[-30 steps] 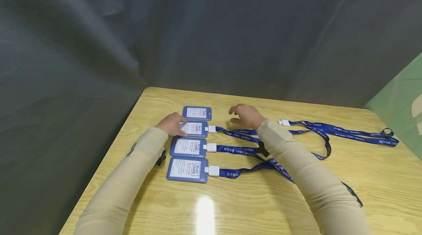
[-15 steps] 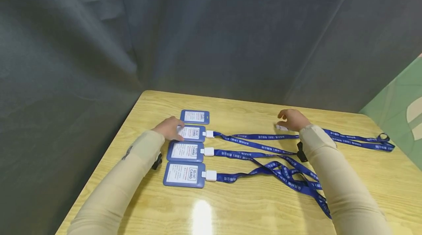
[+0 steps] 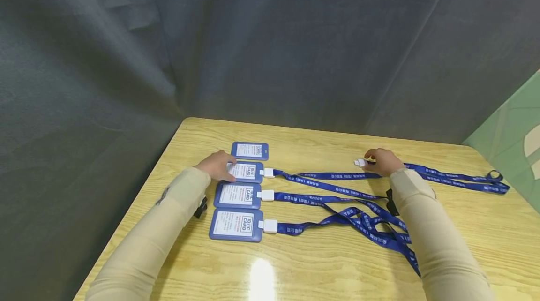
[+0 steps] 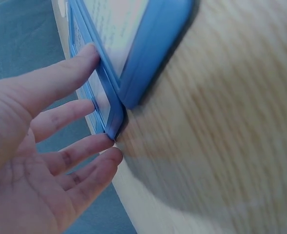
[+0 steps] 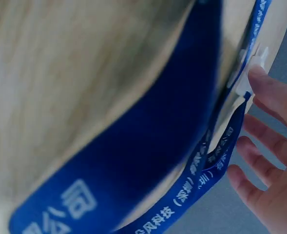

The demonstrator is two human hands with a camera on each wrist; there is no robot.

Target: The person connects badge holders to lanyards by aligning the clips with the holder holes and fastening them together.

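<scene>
In the head view, my left hand [image 3: 217,166] rests at the left end of the second blue ID card holder [image 3: 249,171] from the back. Its fingers are relaxed and spread, with the thumb on the holder's edge in the left wrist view. At the back right, my right hand [image 3: 385,162] pinches a loose blue lanyard by its white clip [image 3: 360,162] between thumb and index finger. The other fingers stay apart from the strap [image 5: 197,190]. The farthest card holder [image 3: 250,150] lies flat with no lanyard on its slot.
Two more card holders, the middle one [image 3: 238,195] and the nearest one [image 3: 236,224], lie in the same column. White clips [image 3: 270,226] join the three nearer holders to blue lanyards [image 3: 337,216], which cross and tangle under the right forearm. A dark curtain [image 3: 295,48] hangs behind the table.
My right hand has moved right from beside the card holders to the loose lanyard and taken hold of its white clip. The left hand stays at the second holder.
</scene>
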